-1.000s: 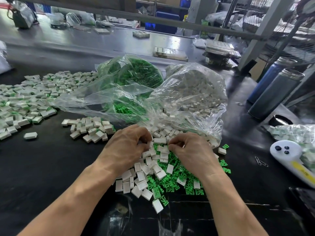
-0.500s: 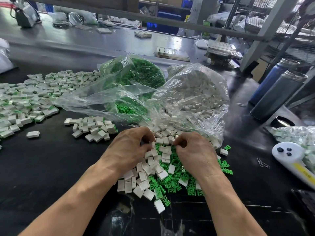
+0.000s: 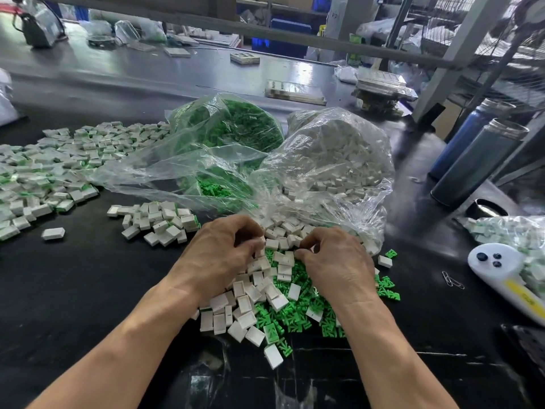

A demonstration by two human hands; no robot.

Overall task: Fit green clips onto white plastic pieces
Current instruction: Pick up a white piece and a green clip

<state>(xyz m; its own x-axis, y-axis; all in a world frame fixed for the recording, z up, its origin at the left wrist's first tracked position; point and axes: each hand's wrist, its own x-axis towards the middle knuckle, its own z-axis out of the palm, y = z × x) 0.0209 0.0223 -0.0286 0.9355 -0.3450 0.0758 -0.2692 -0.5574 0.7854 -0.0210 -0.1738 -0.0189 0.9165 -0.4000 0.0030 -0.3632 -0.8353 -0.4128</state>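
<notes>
White pieces [image 3: 283, 258] lie between curled fingertips [image 3: 299, 253] (both hands) — touching.

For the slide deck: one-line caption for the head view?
Both hands, left and right, pick through loose white pieces and green clips beside two open bags.

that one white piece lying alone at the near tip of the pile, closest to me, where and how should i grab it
Pinch the lone white piece across its two long sides, coming straight down from above. It lies flat on the black table, broad face up, so only the edges offer purchase. Its near and left sides are bare table; a green clip lies against its far right edge, so set that fingertip carefully, probably with the right hand.
</notes>
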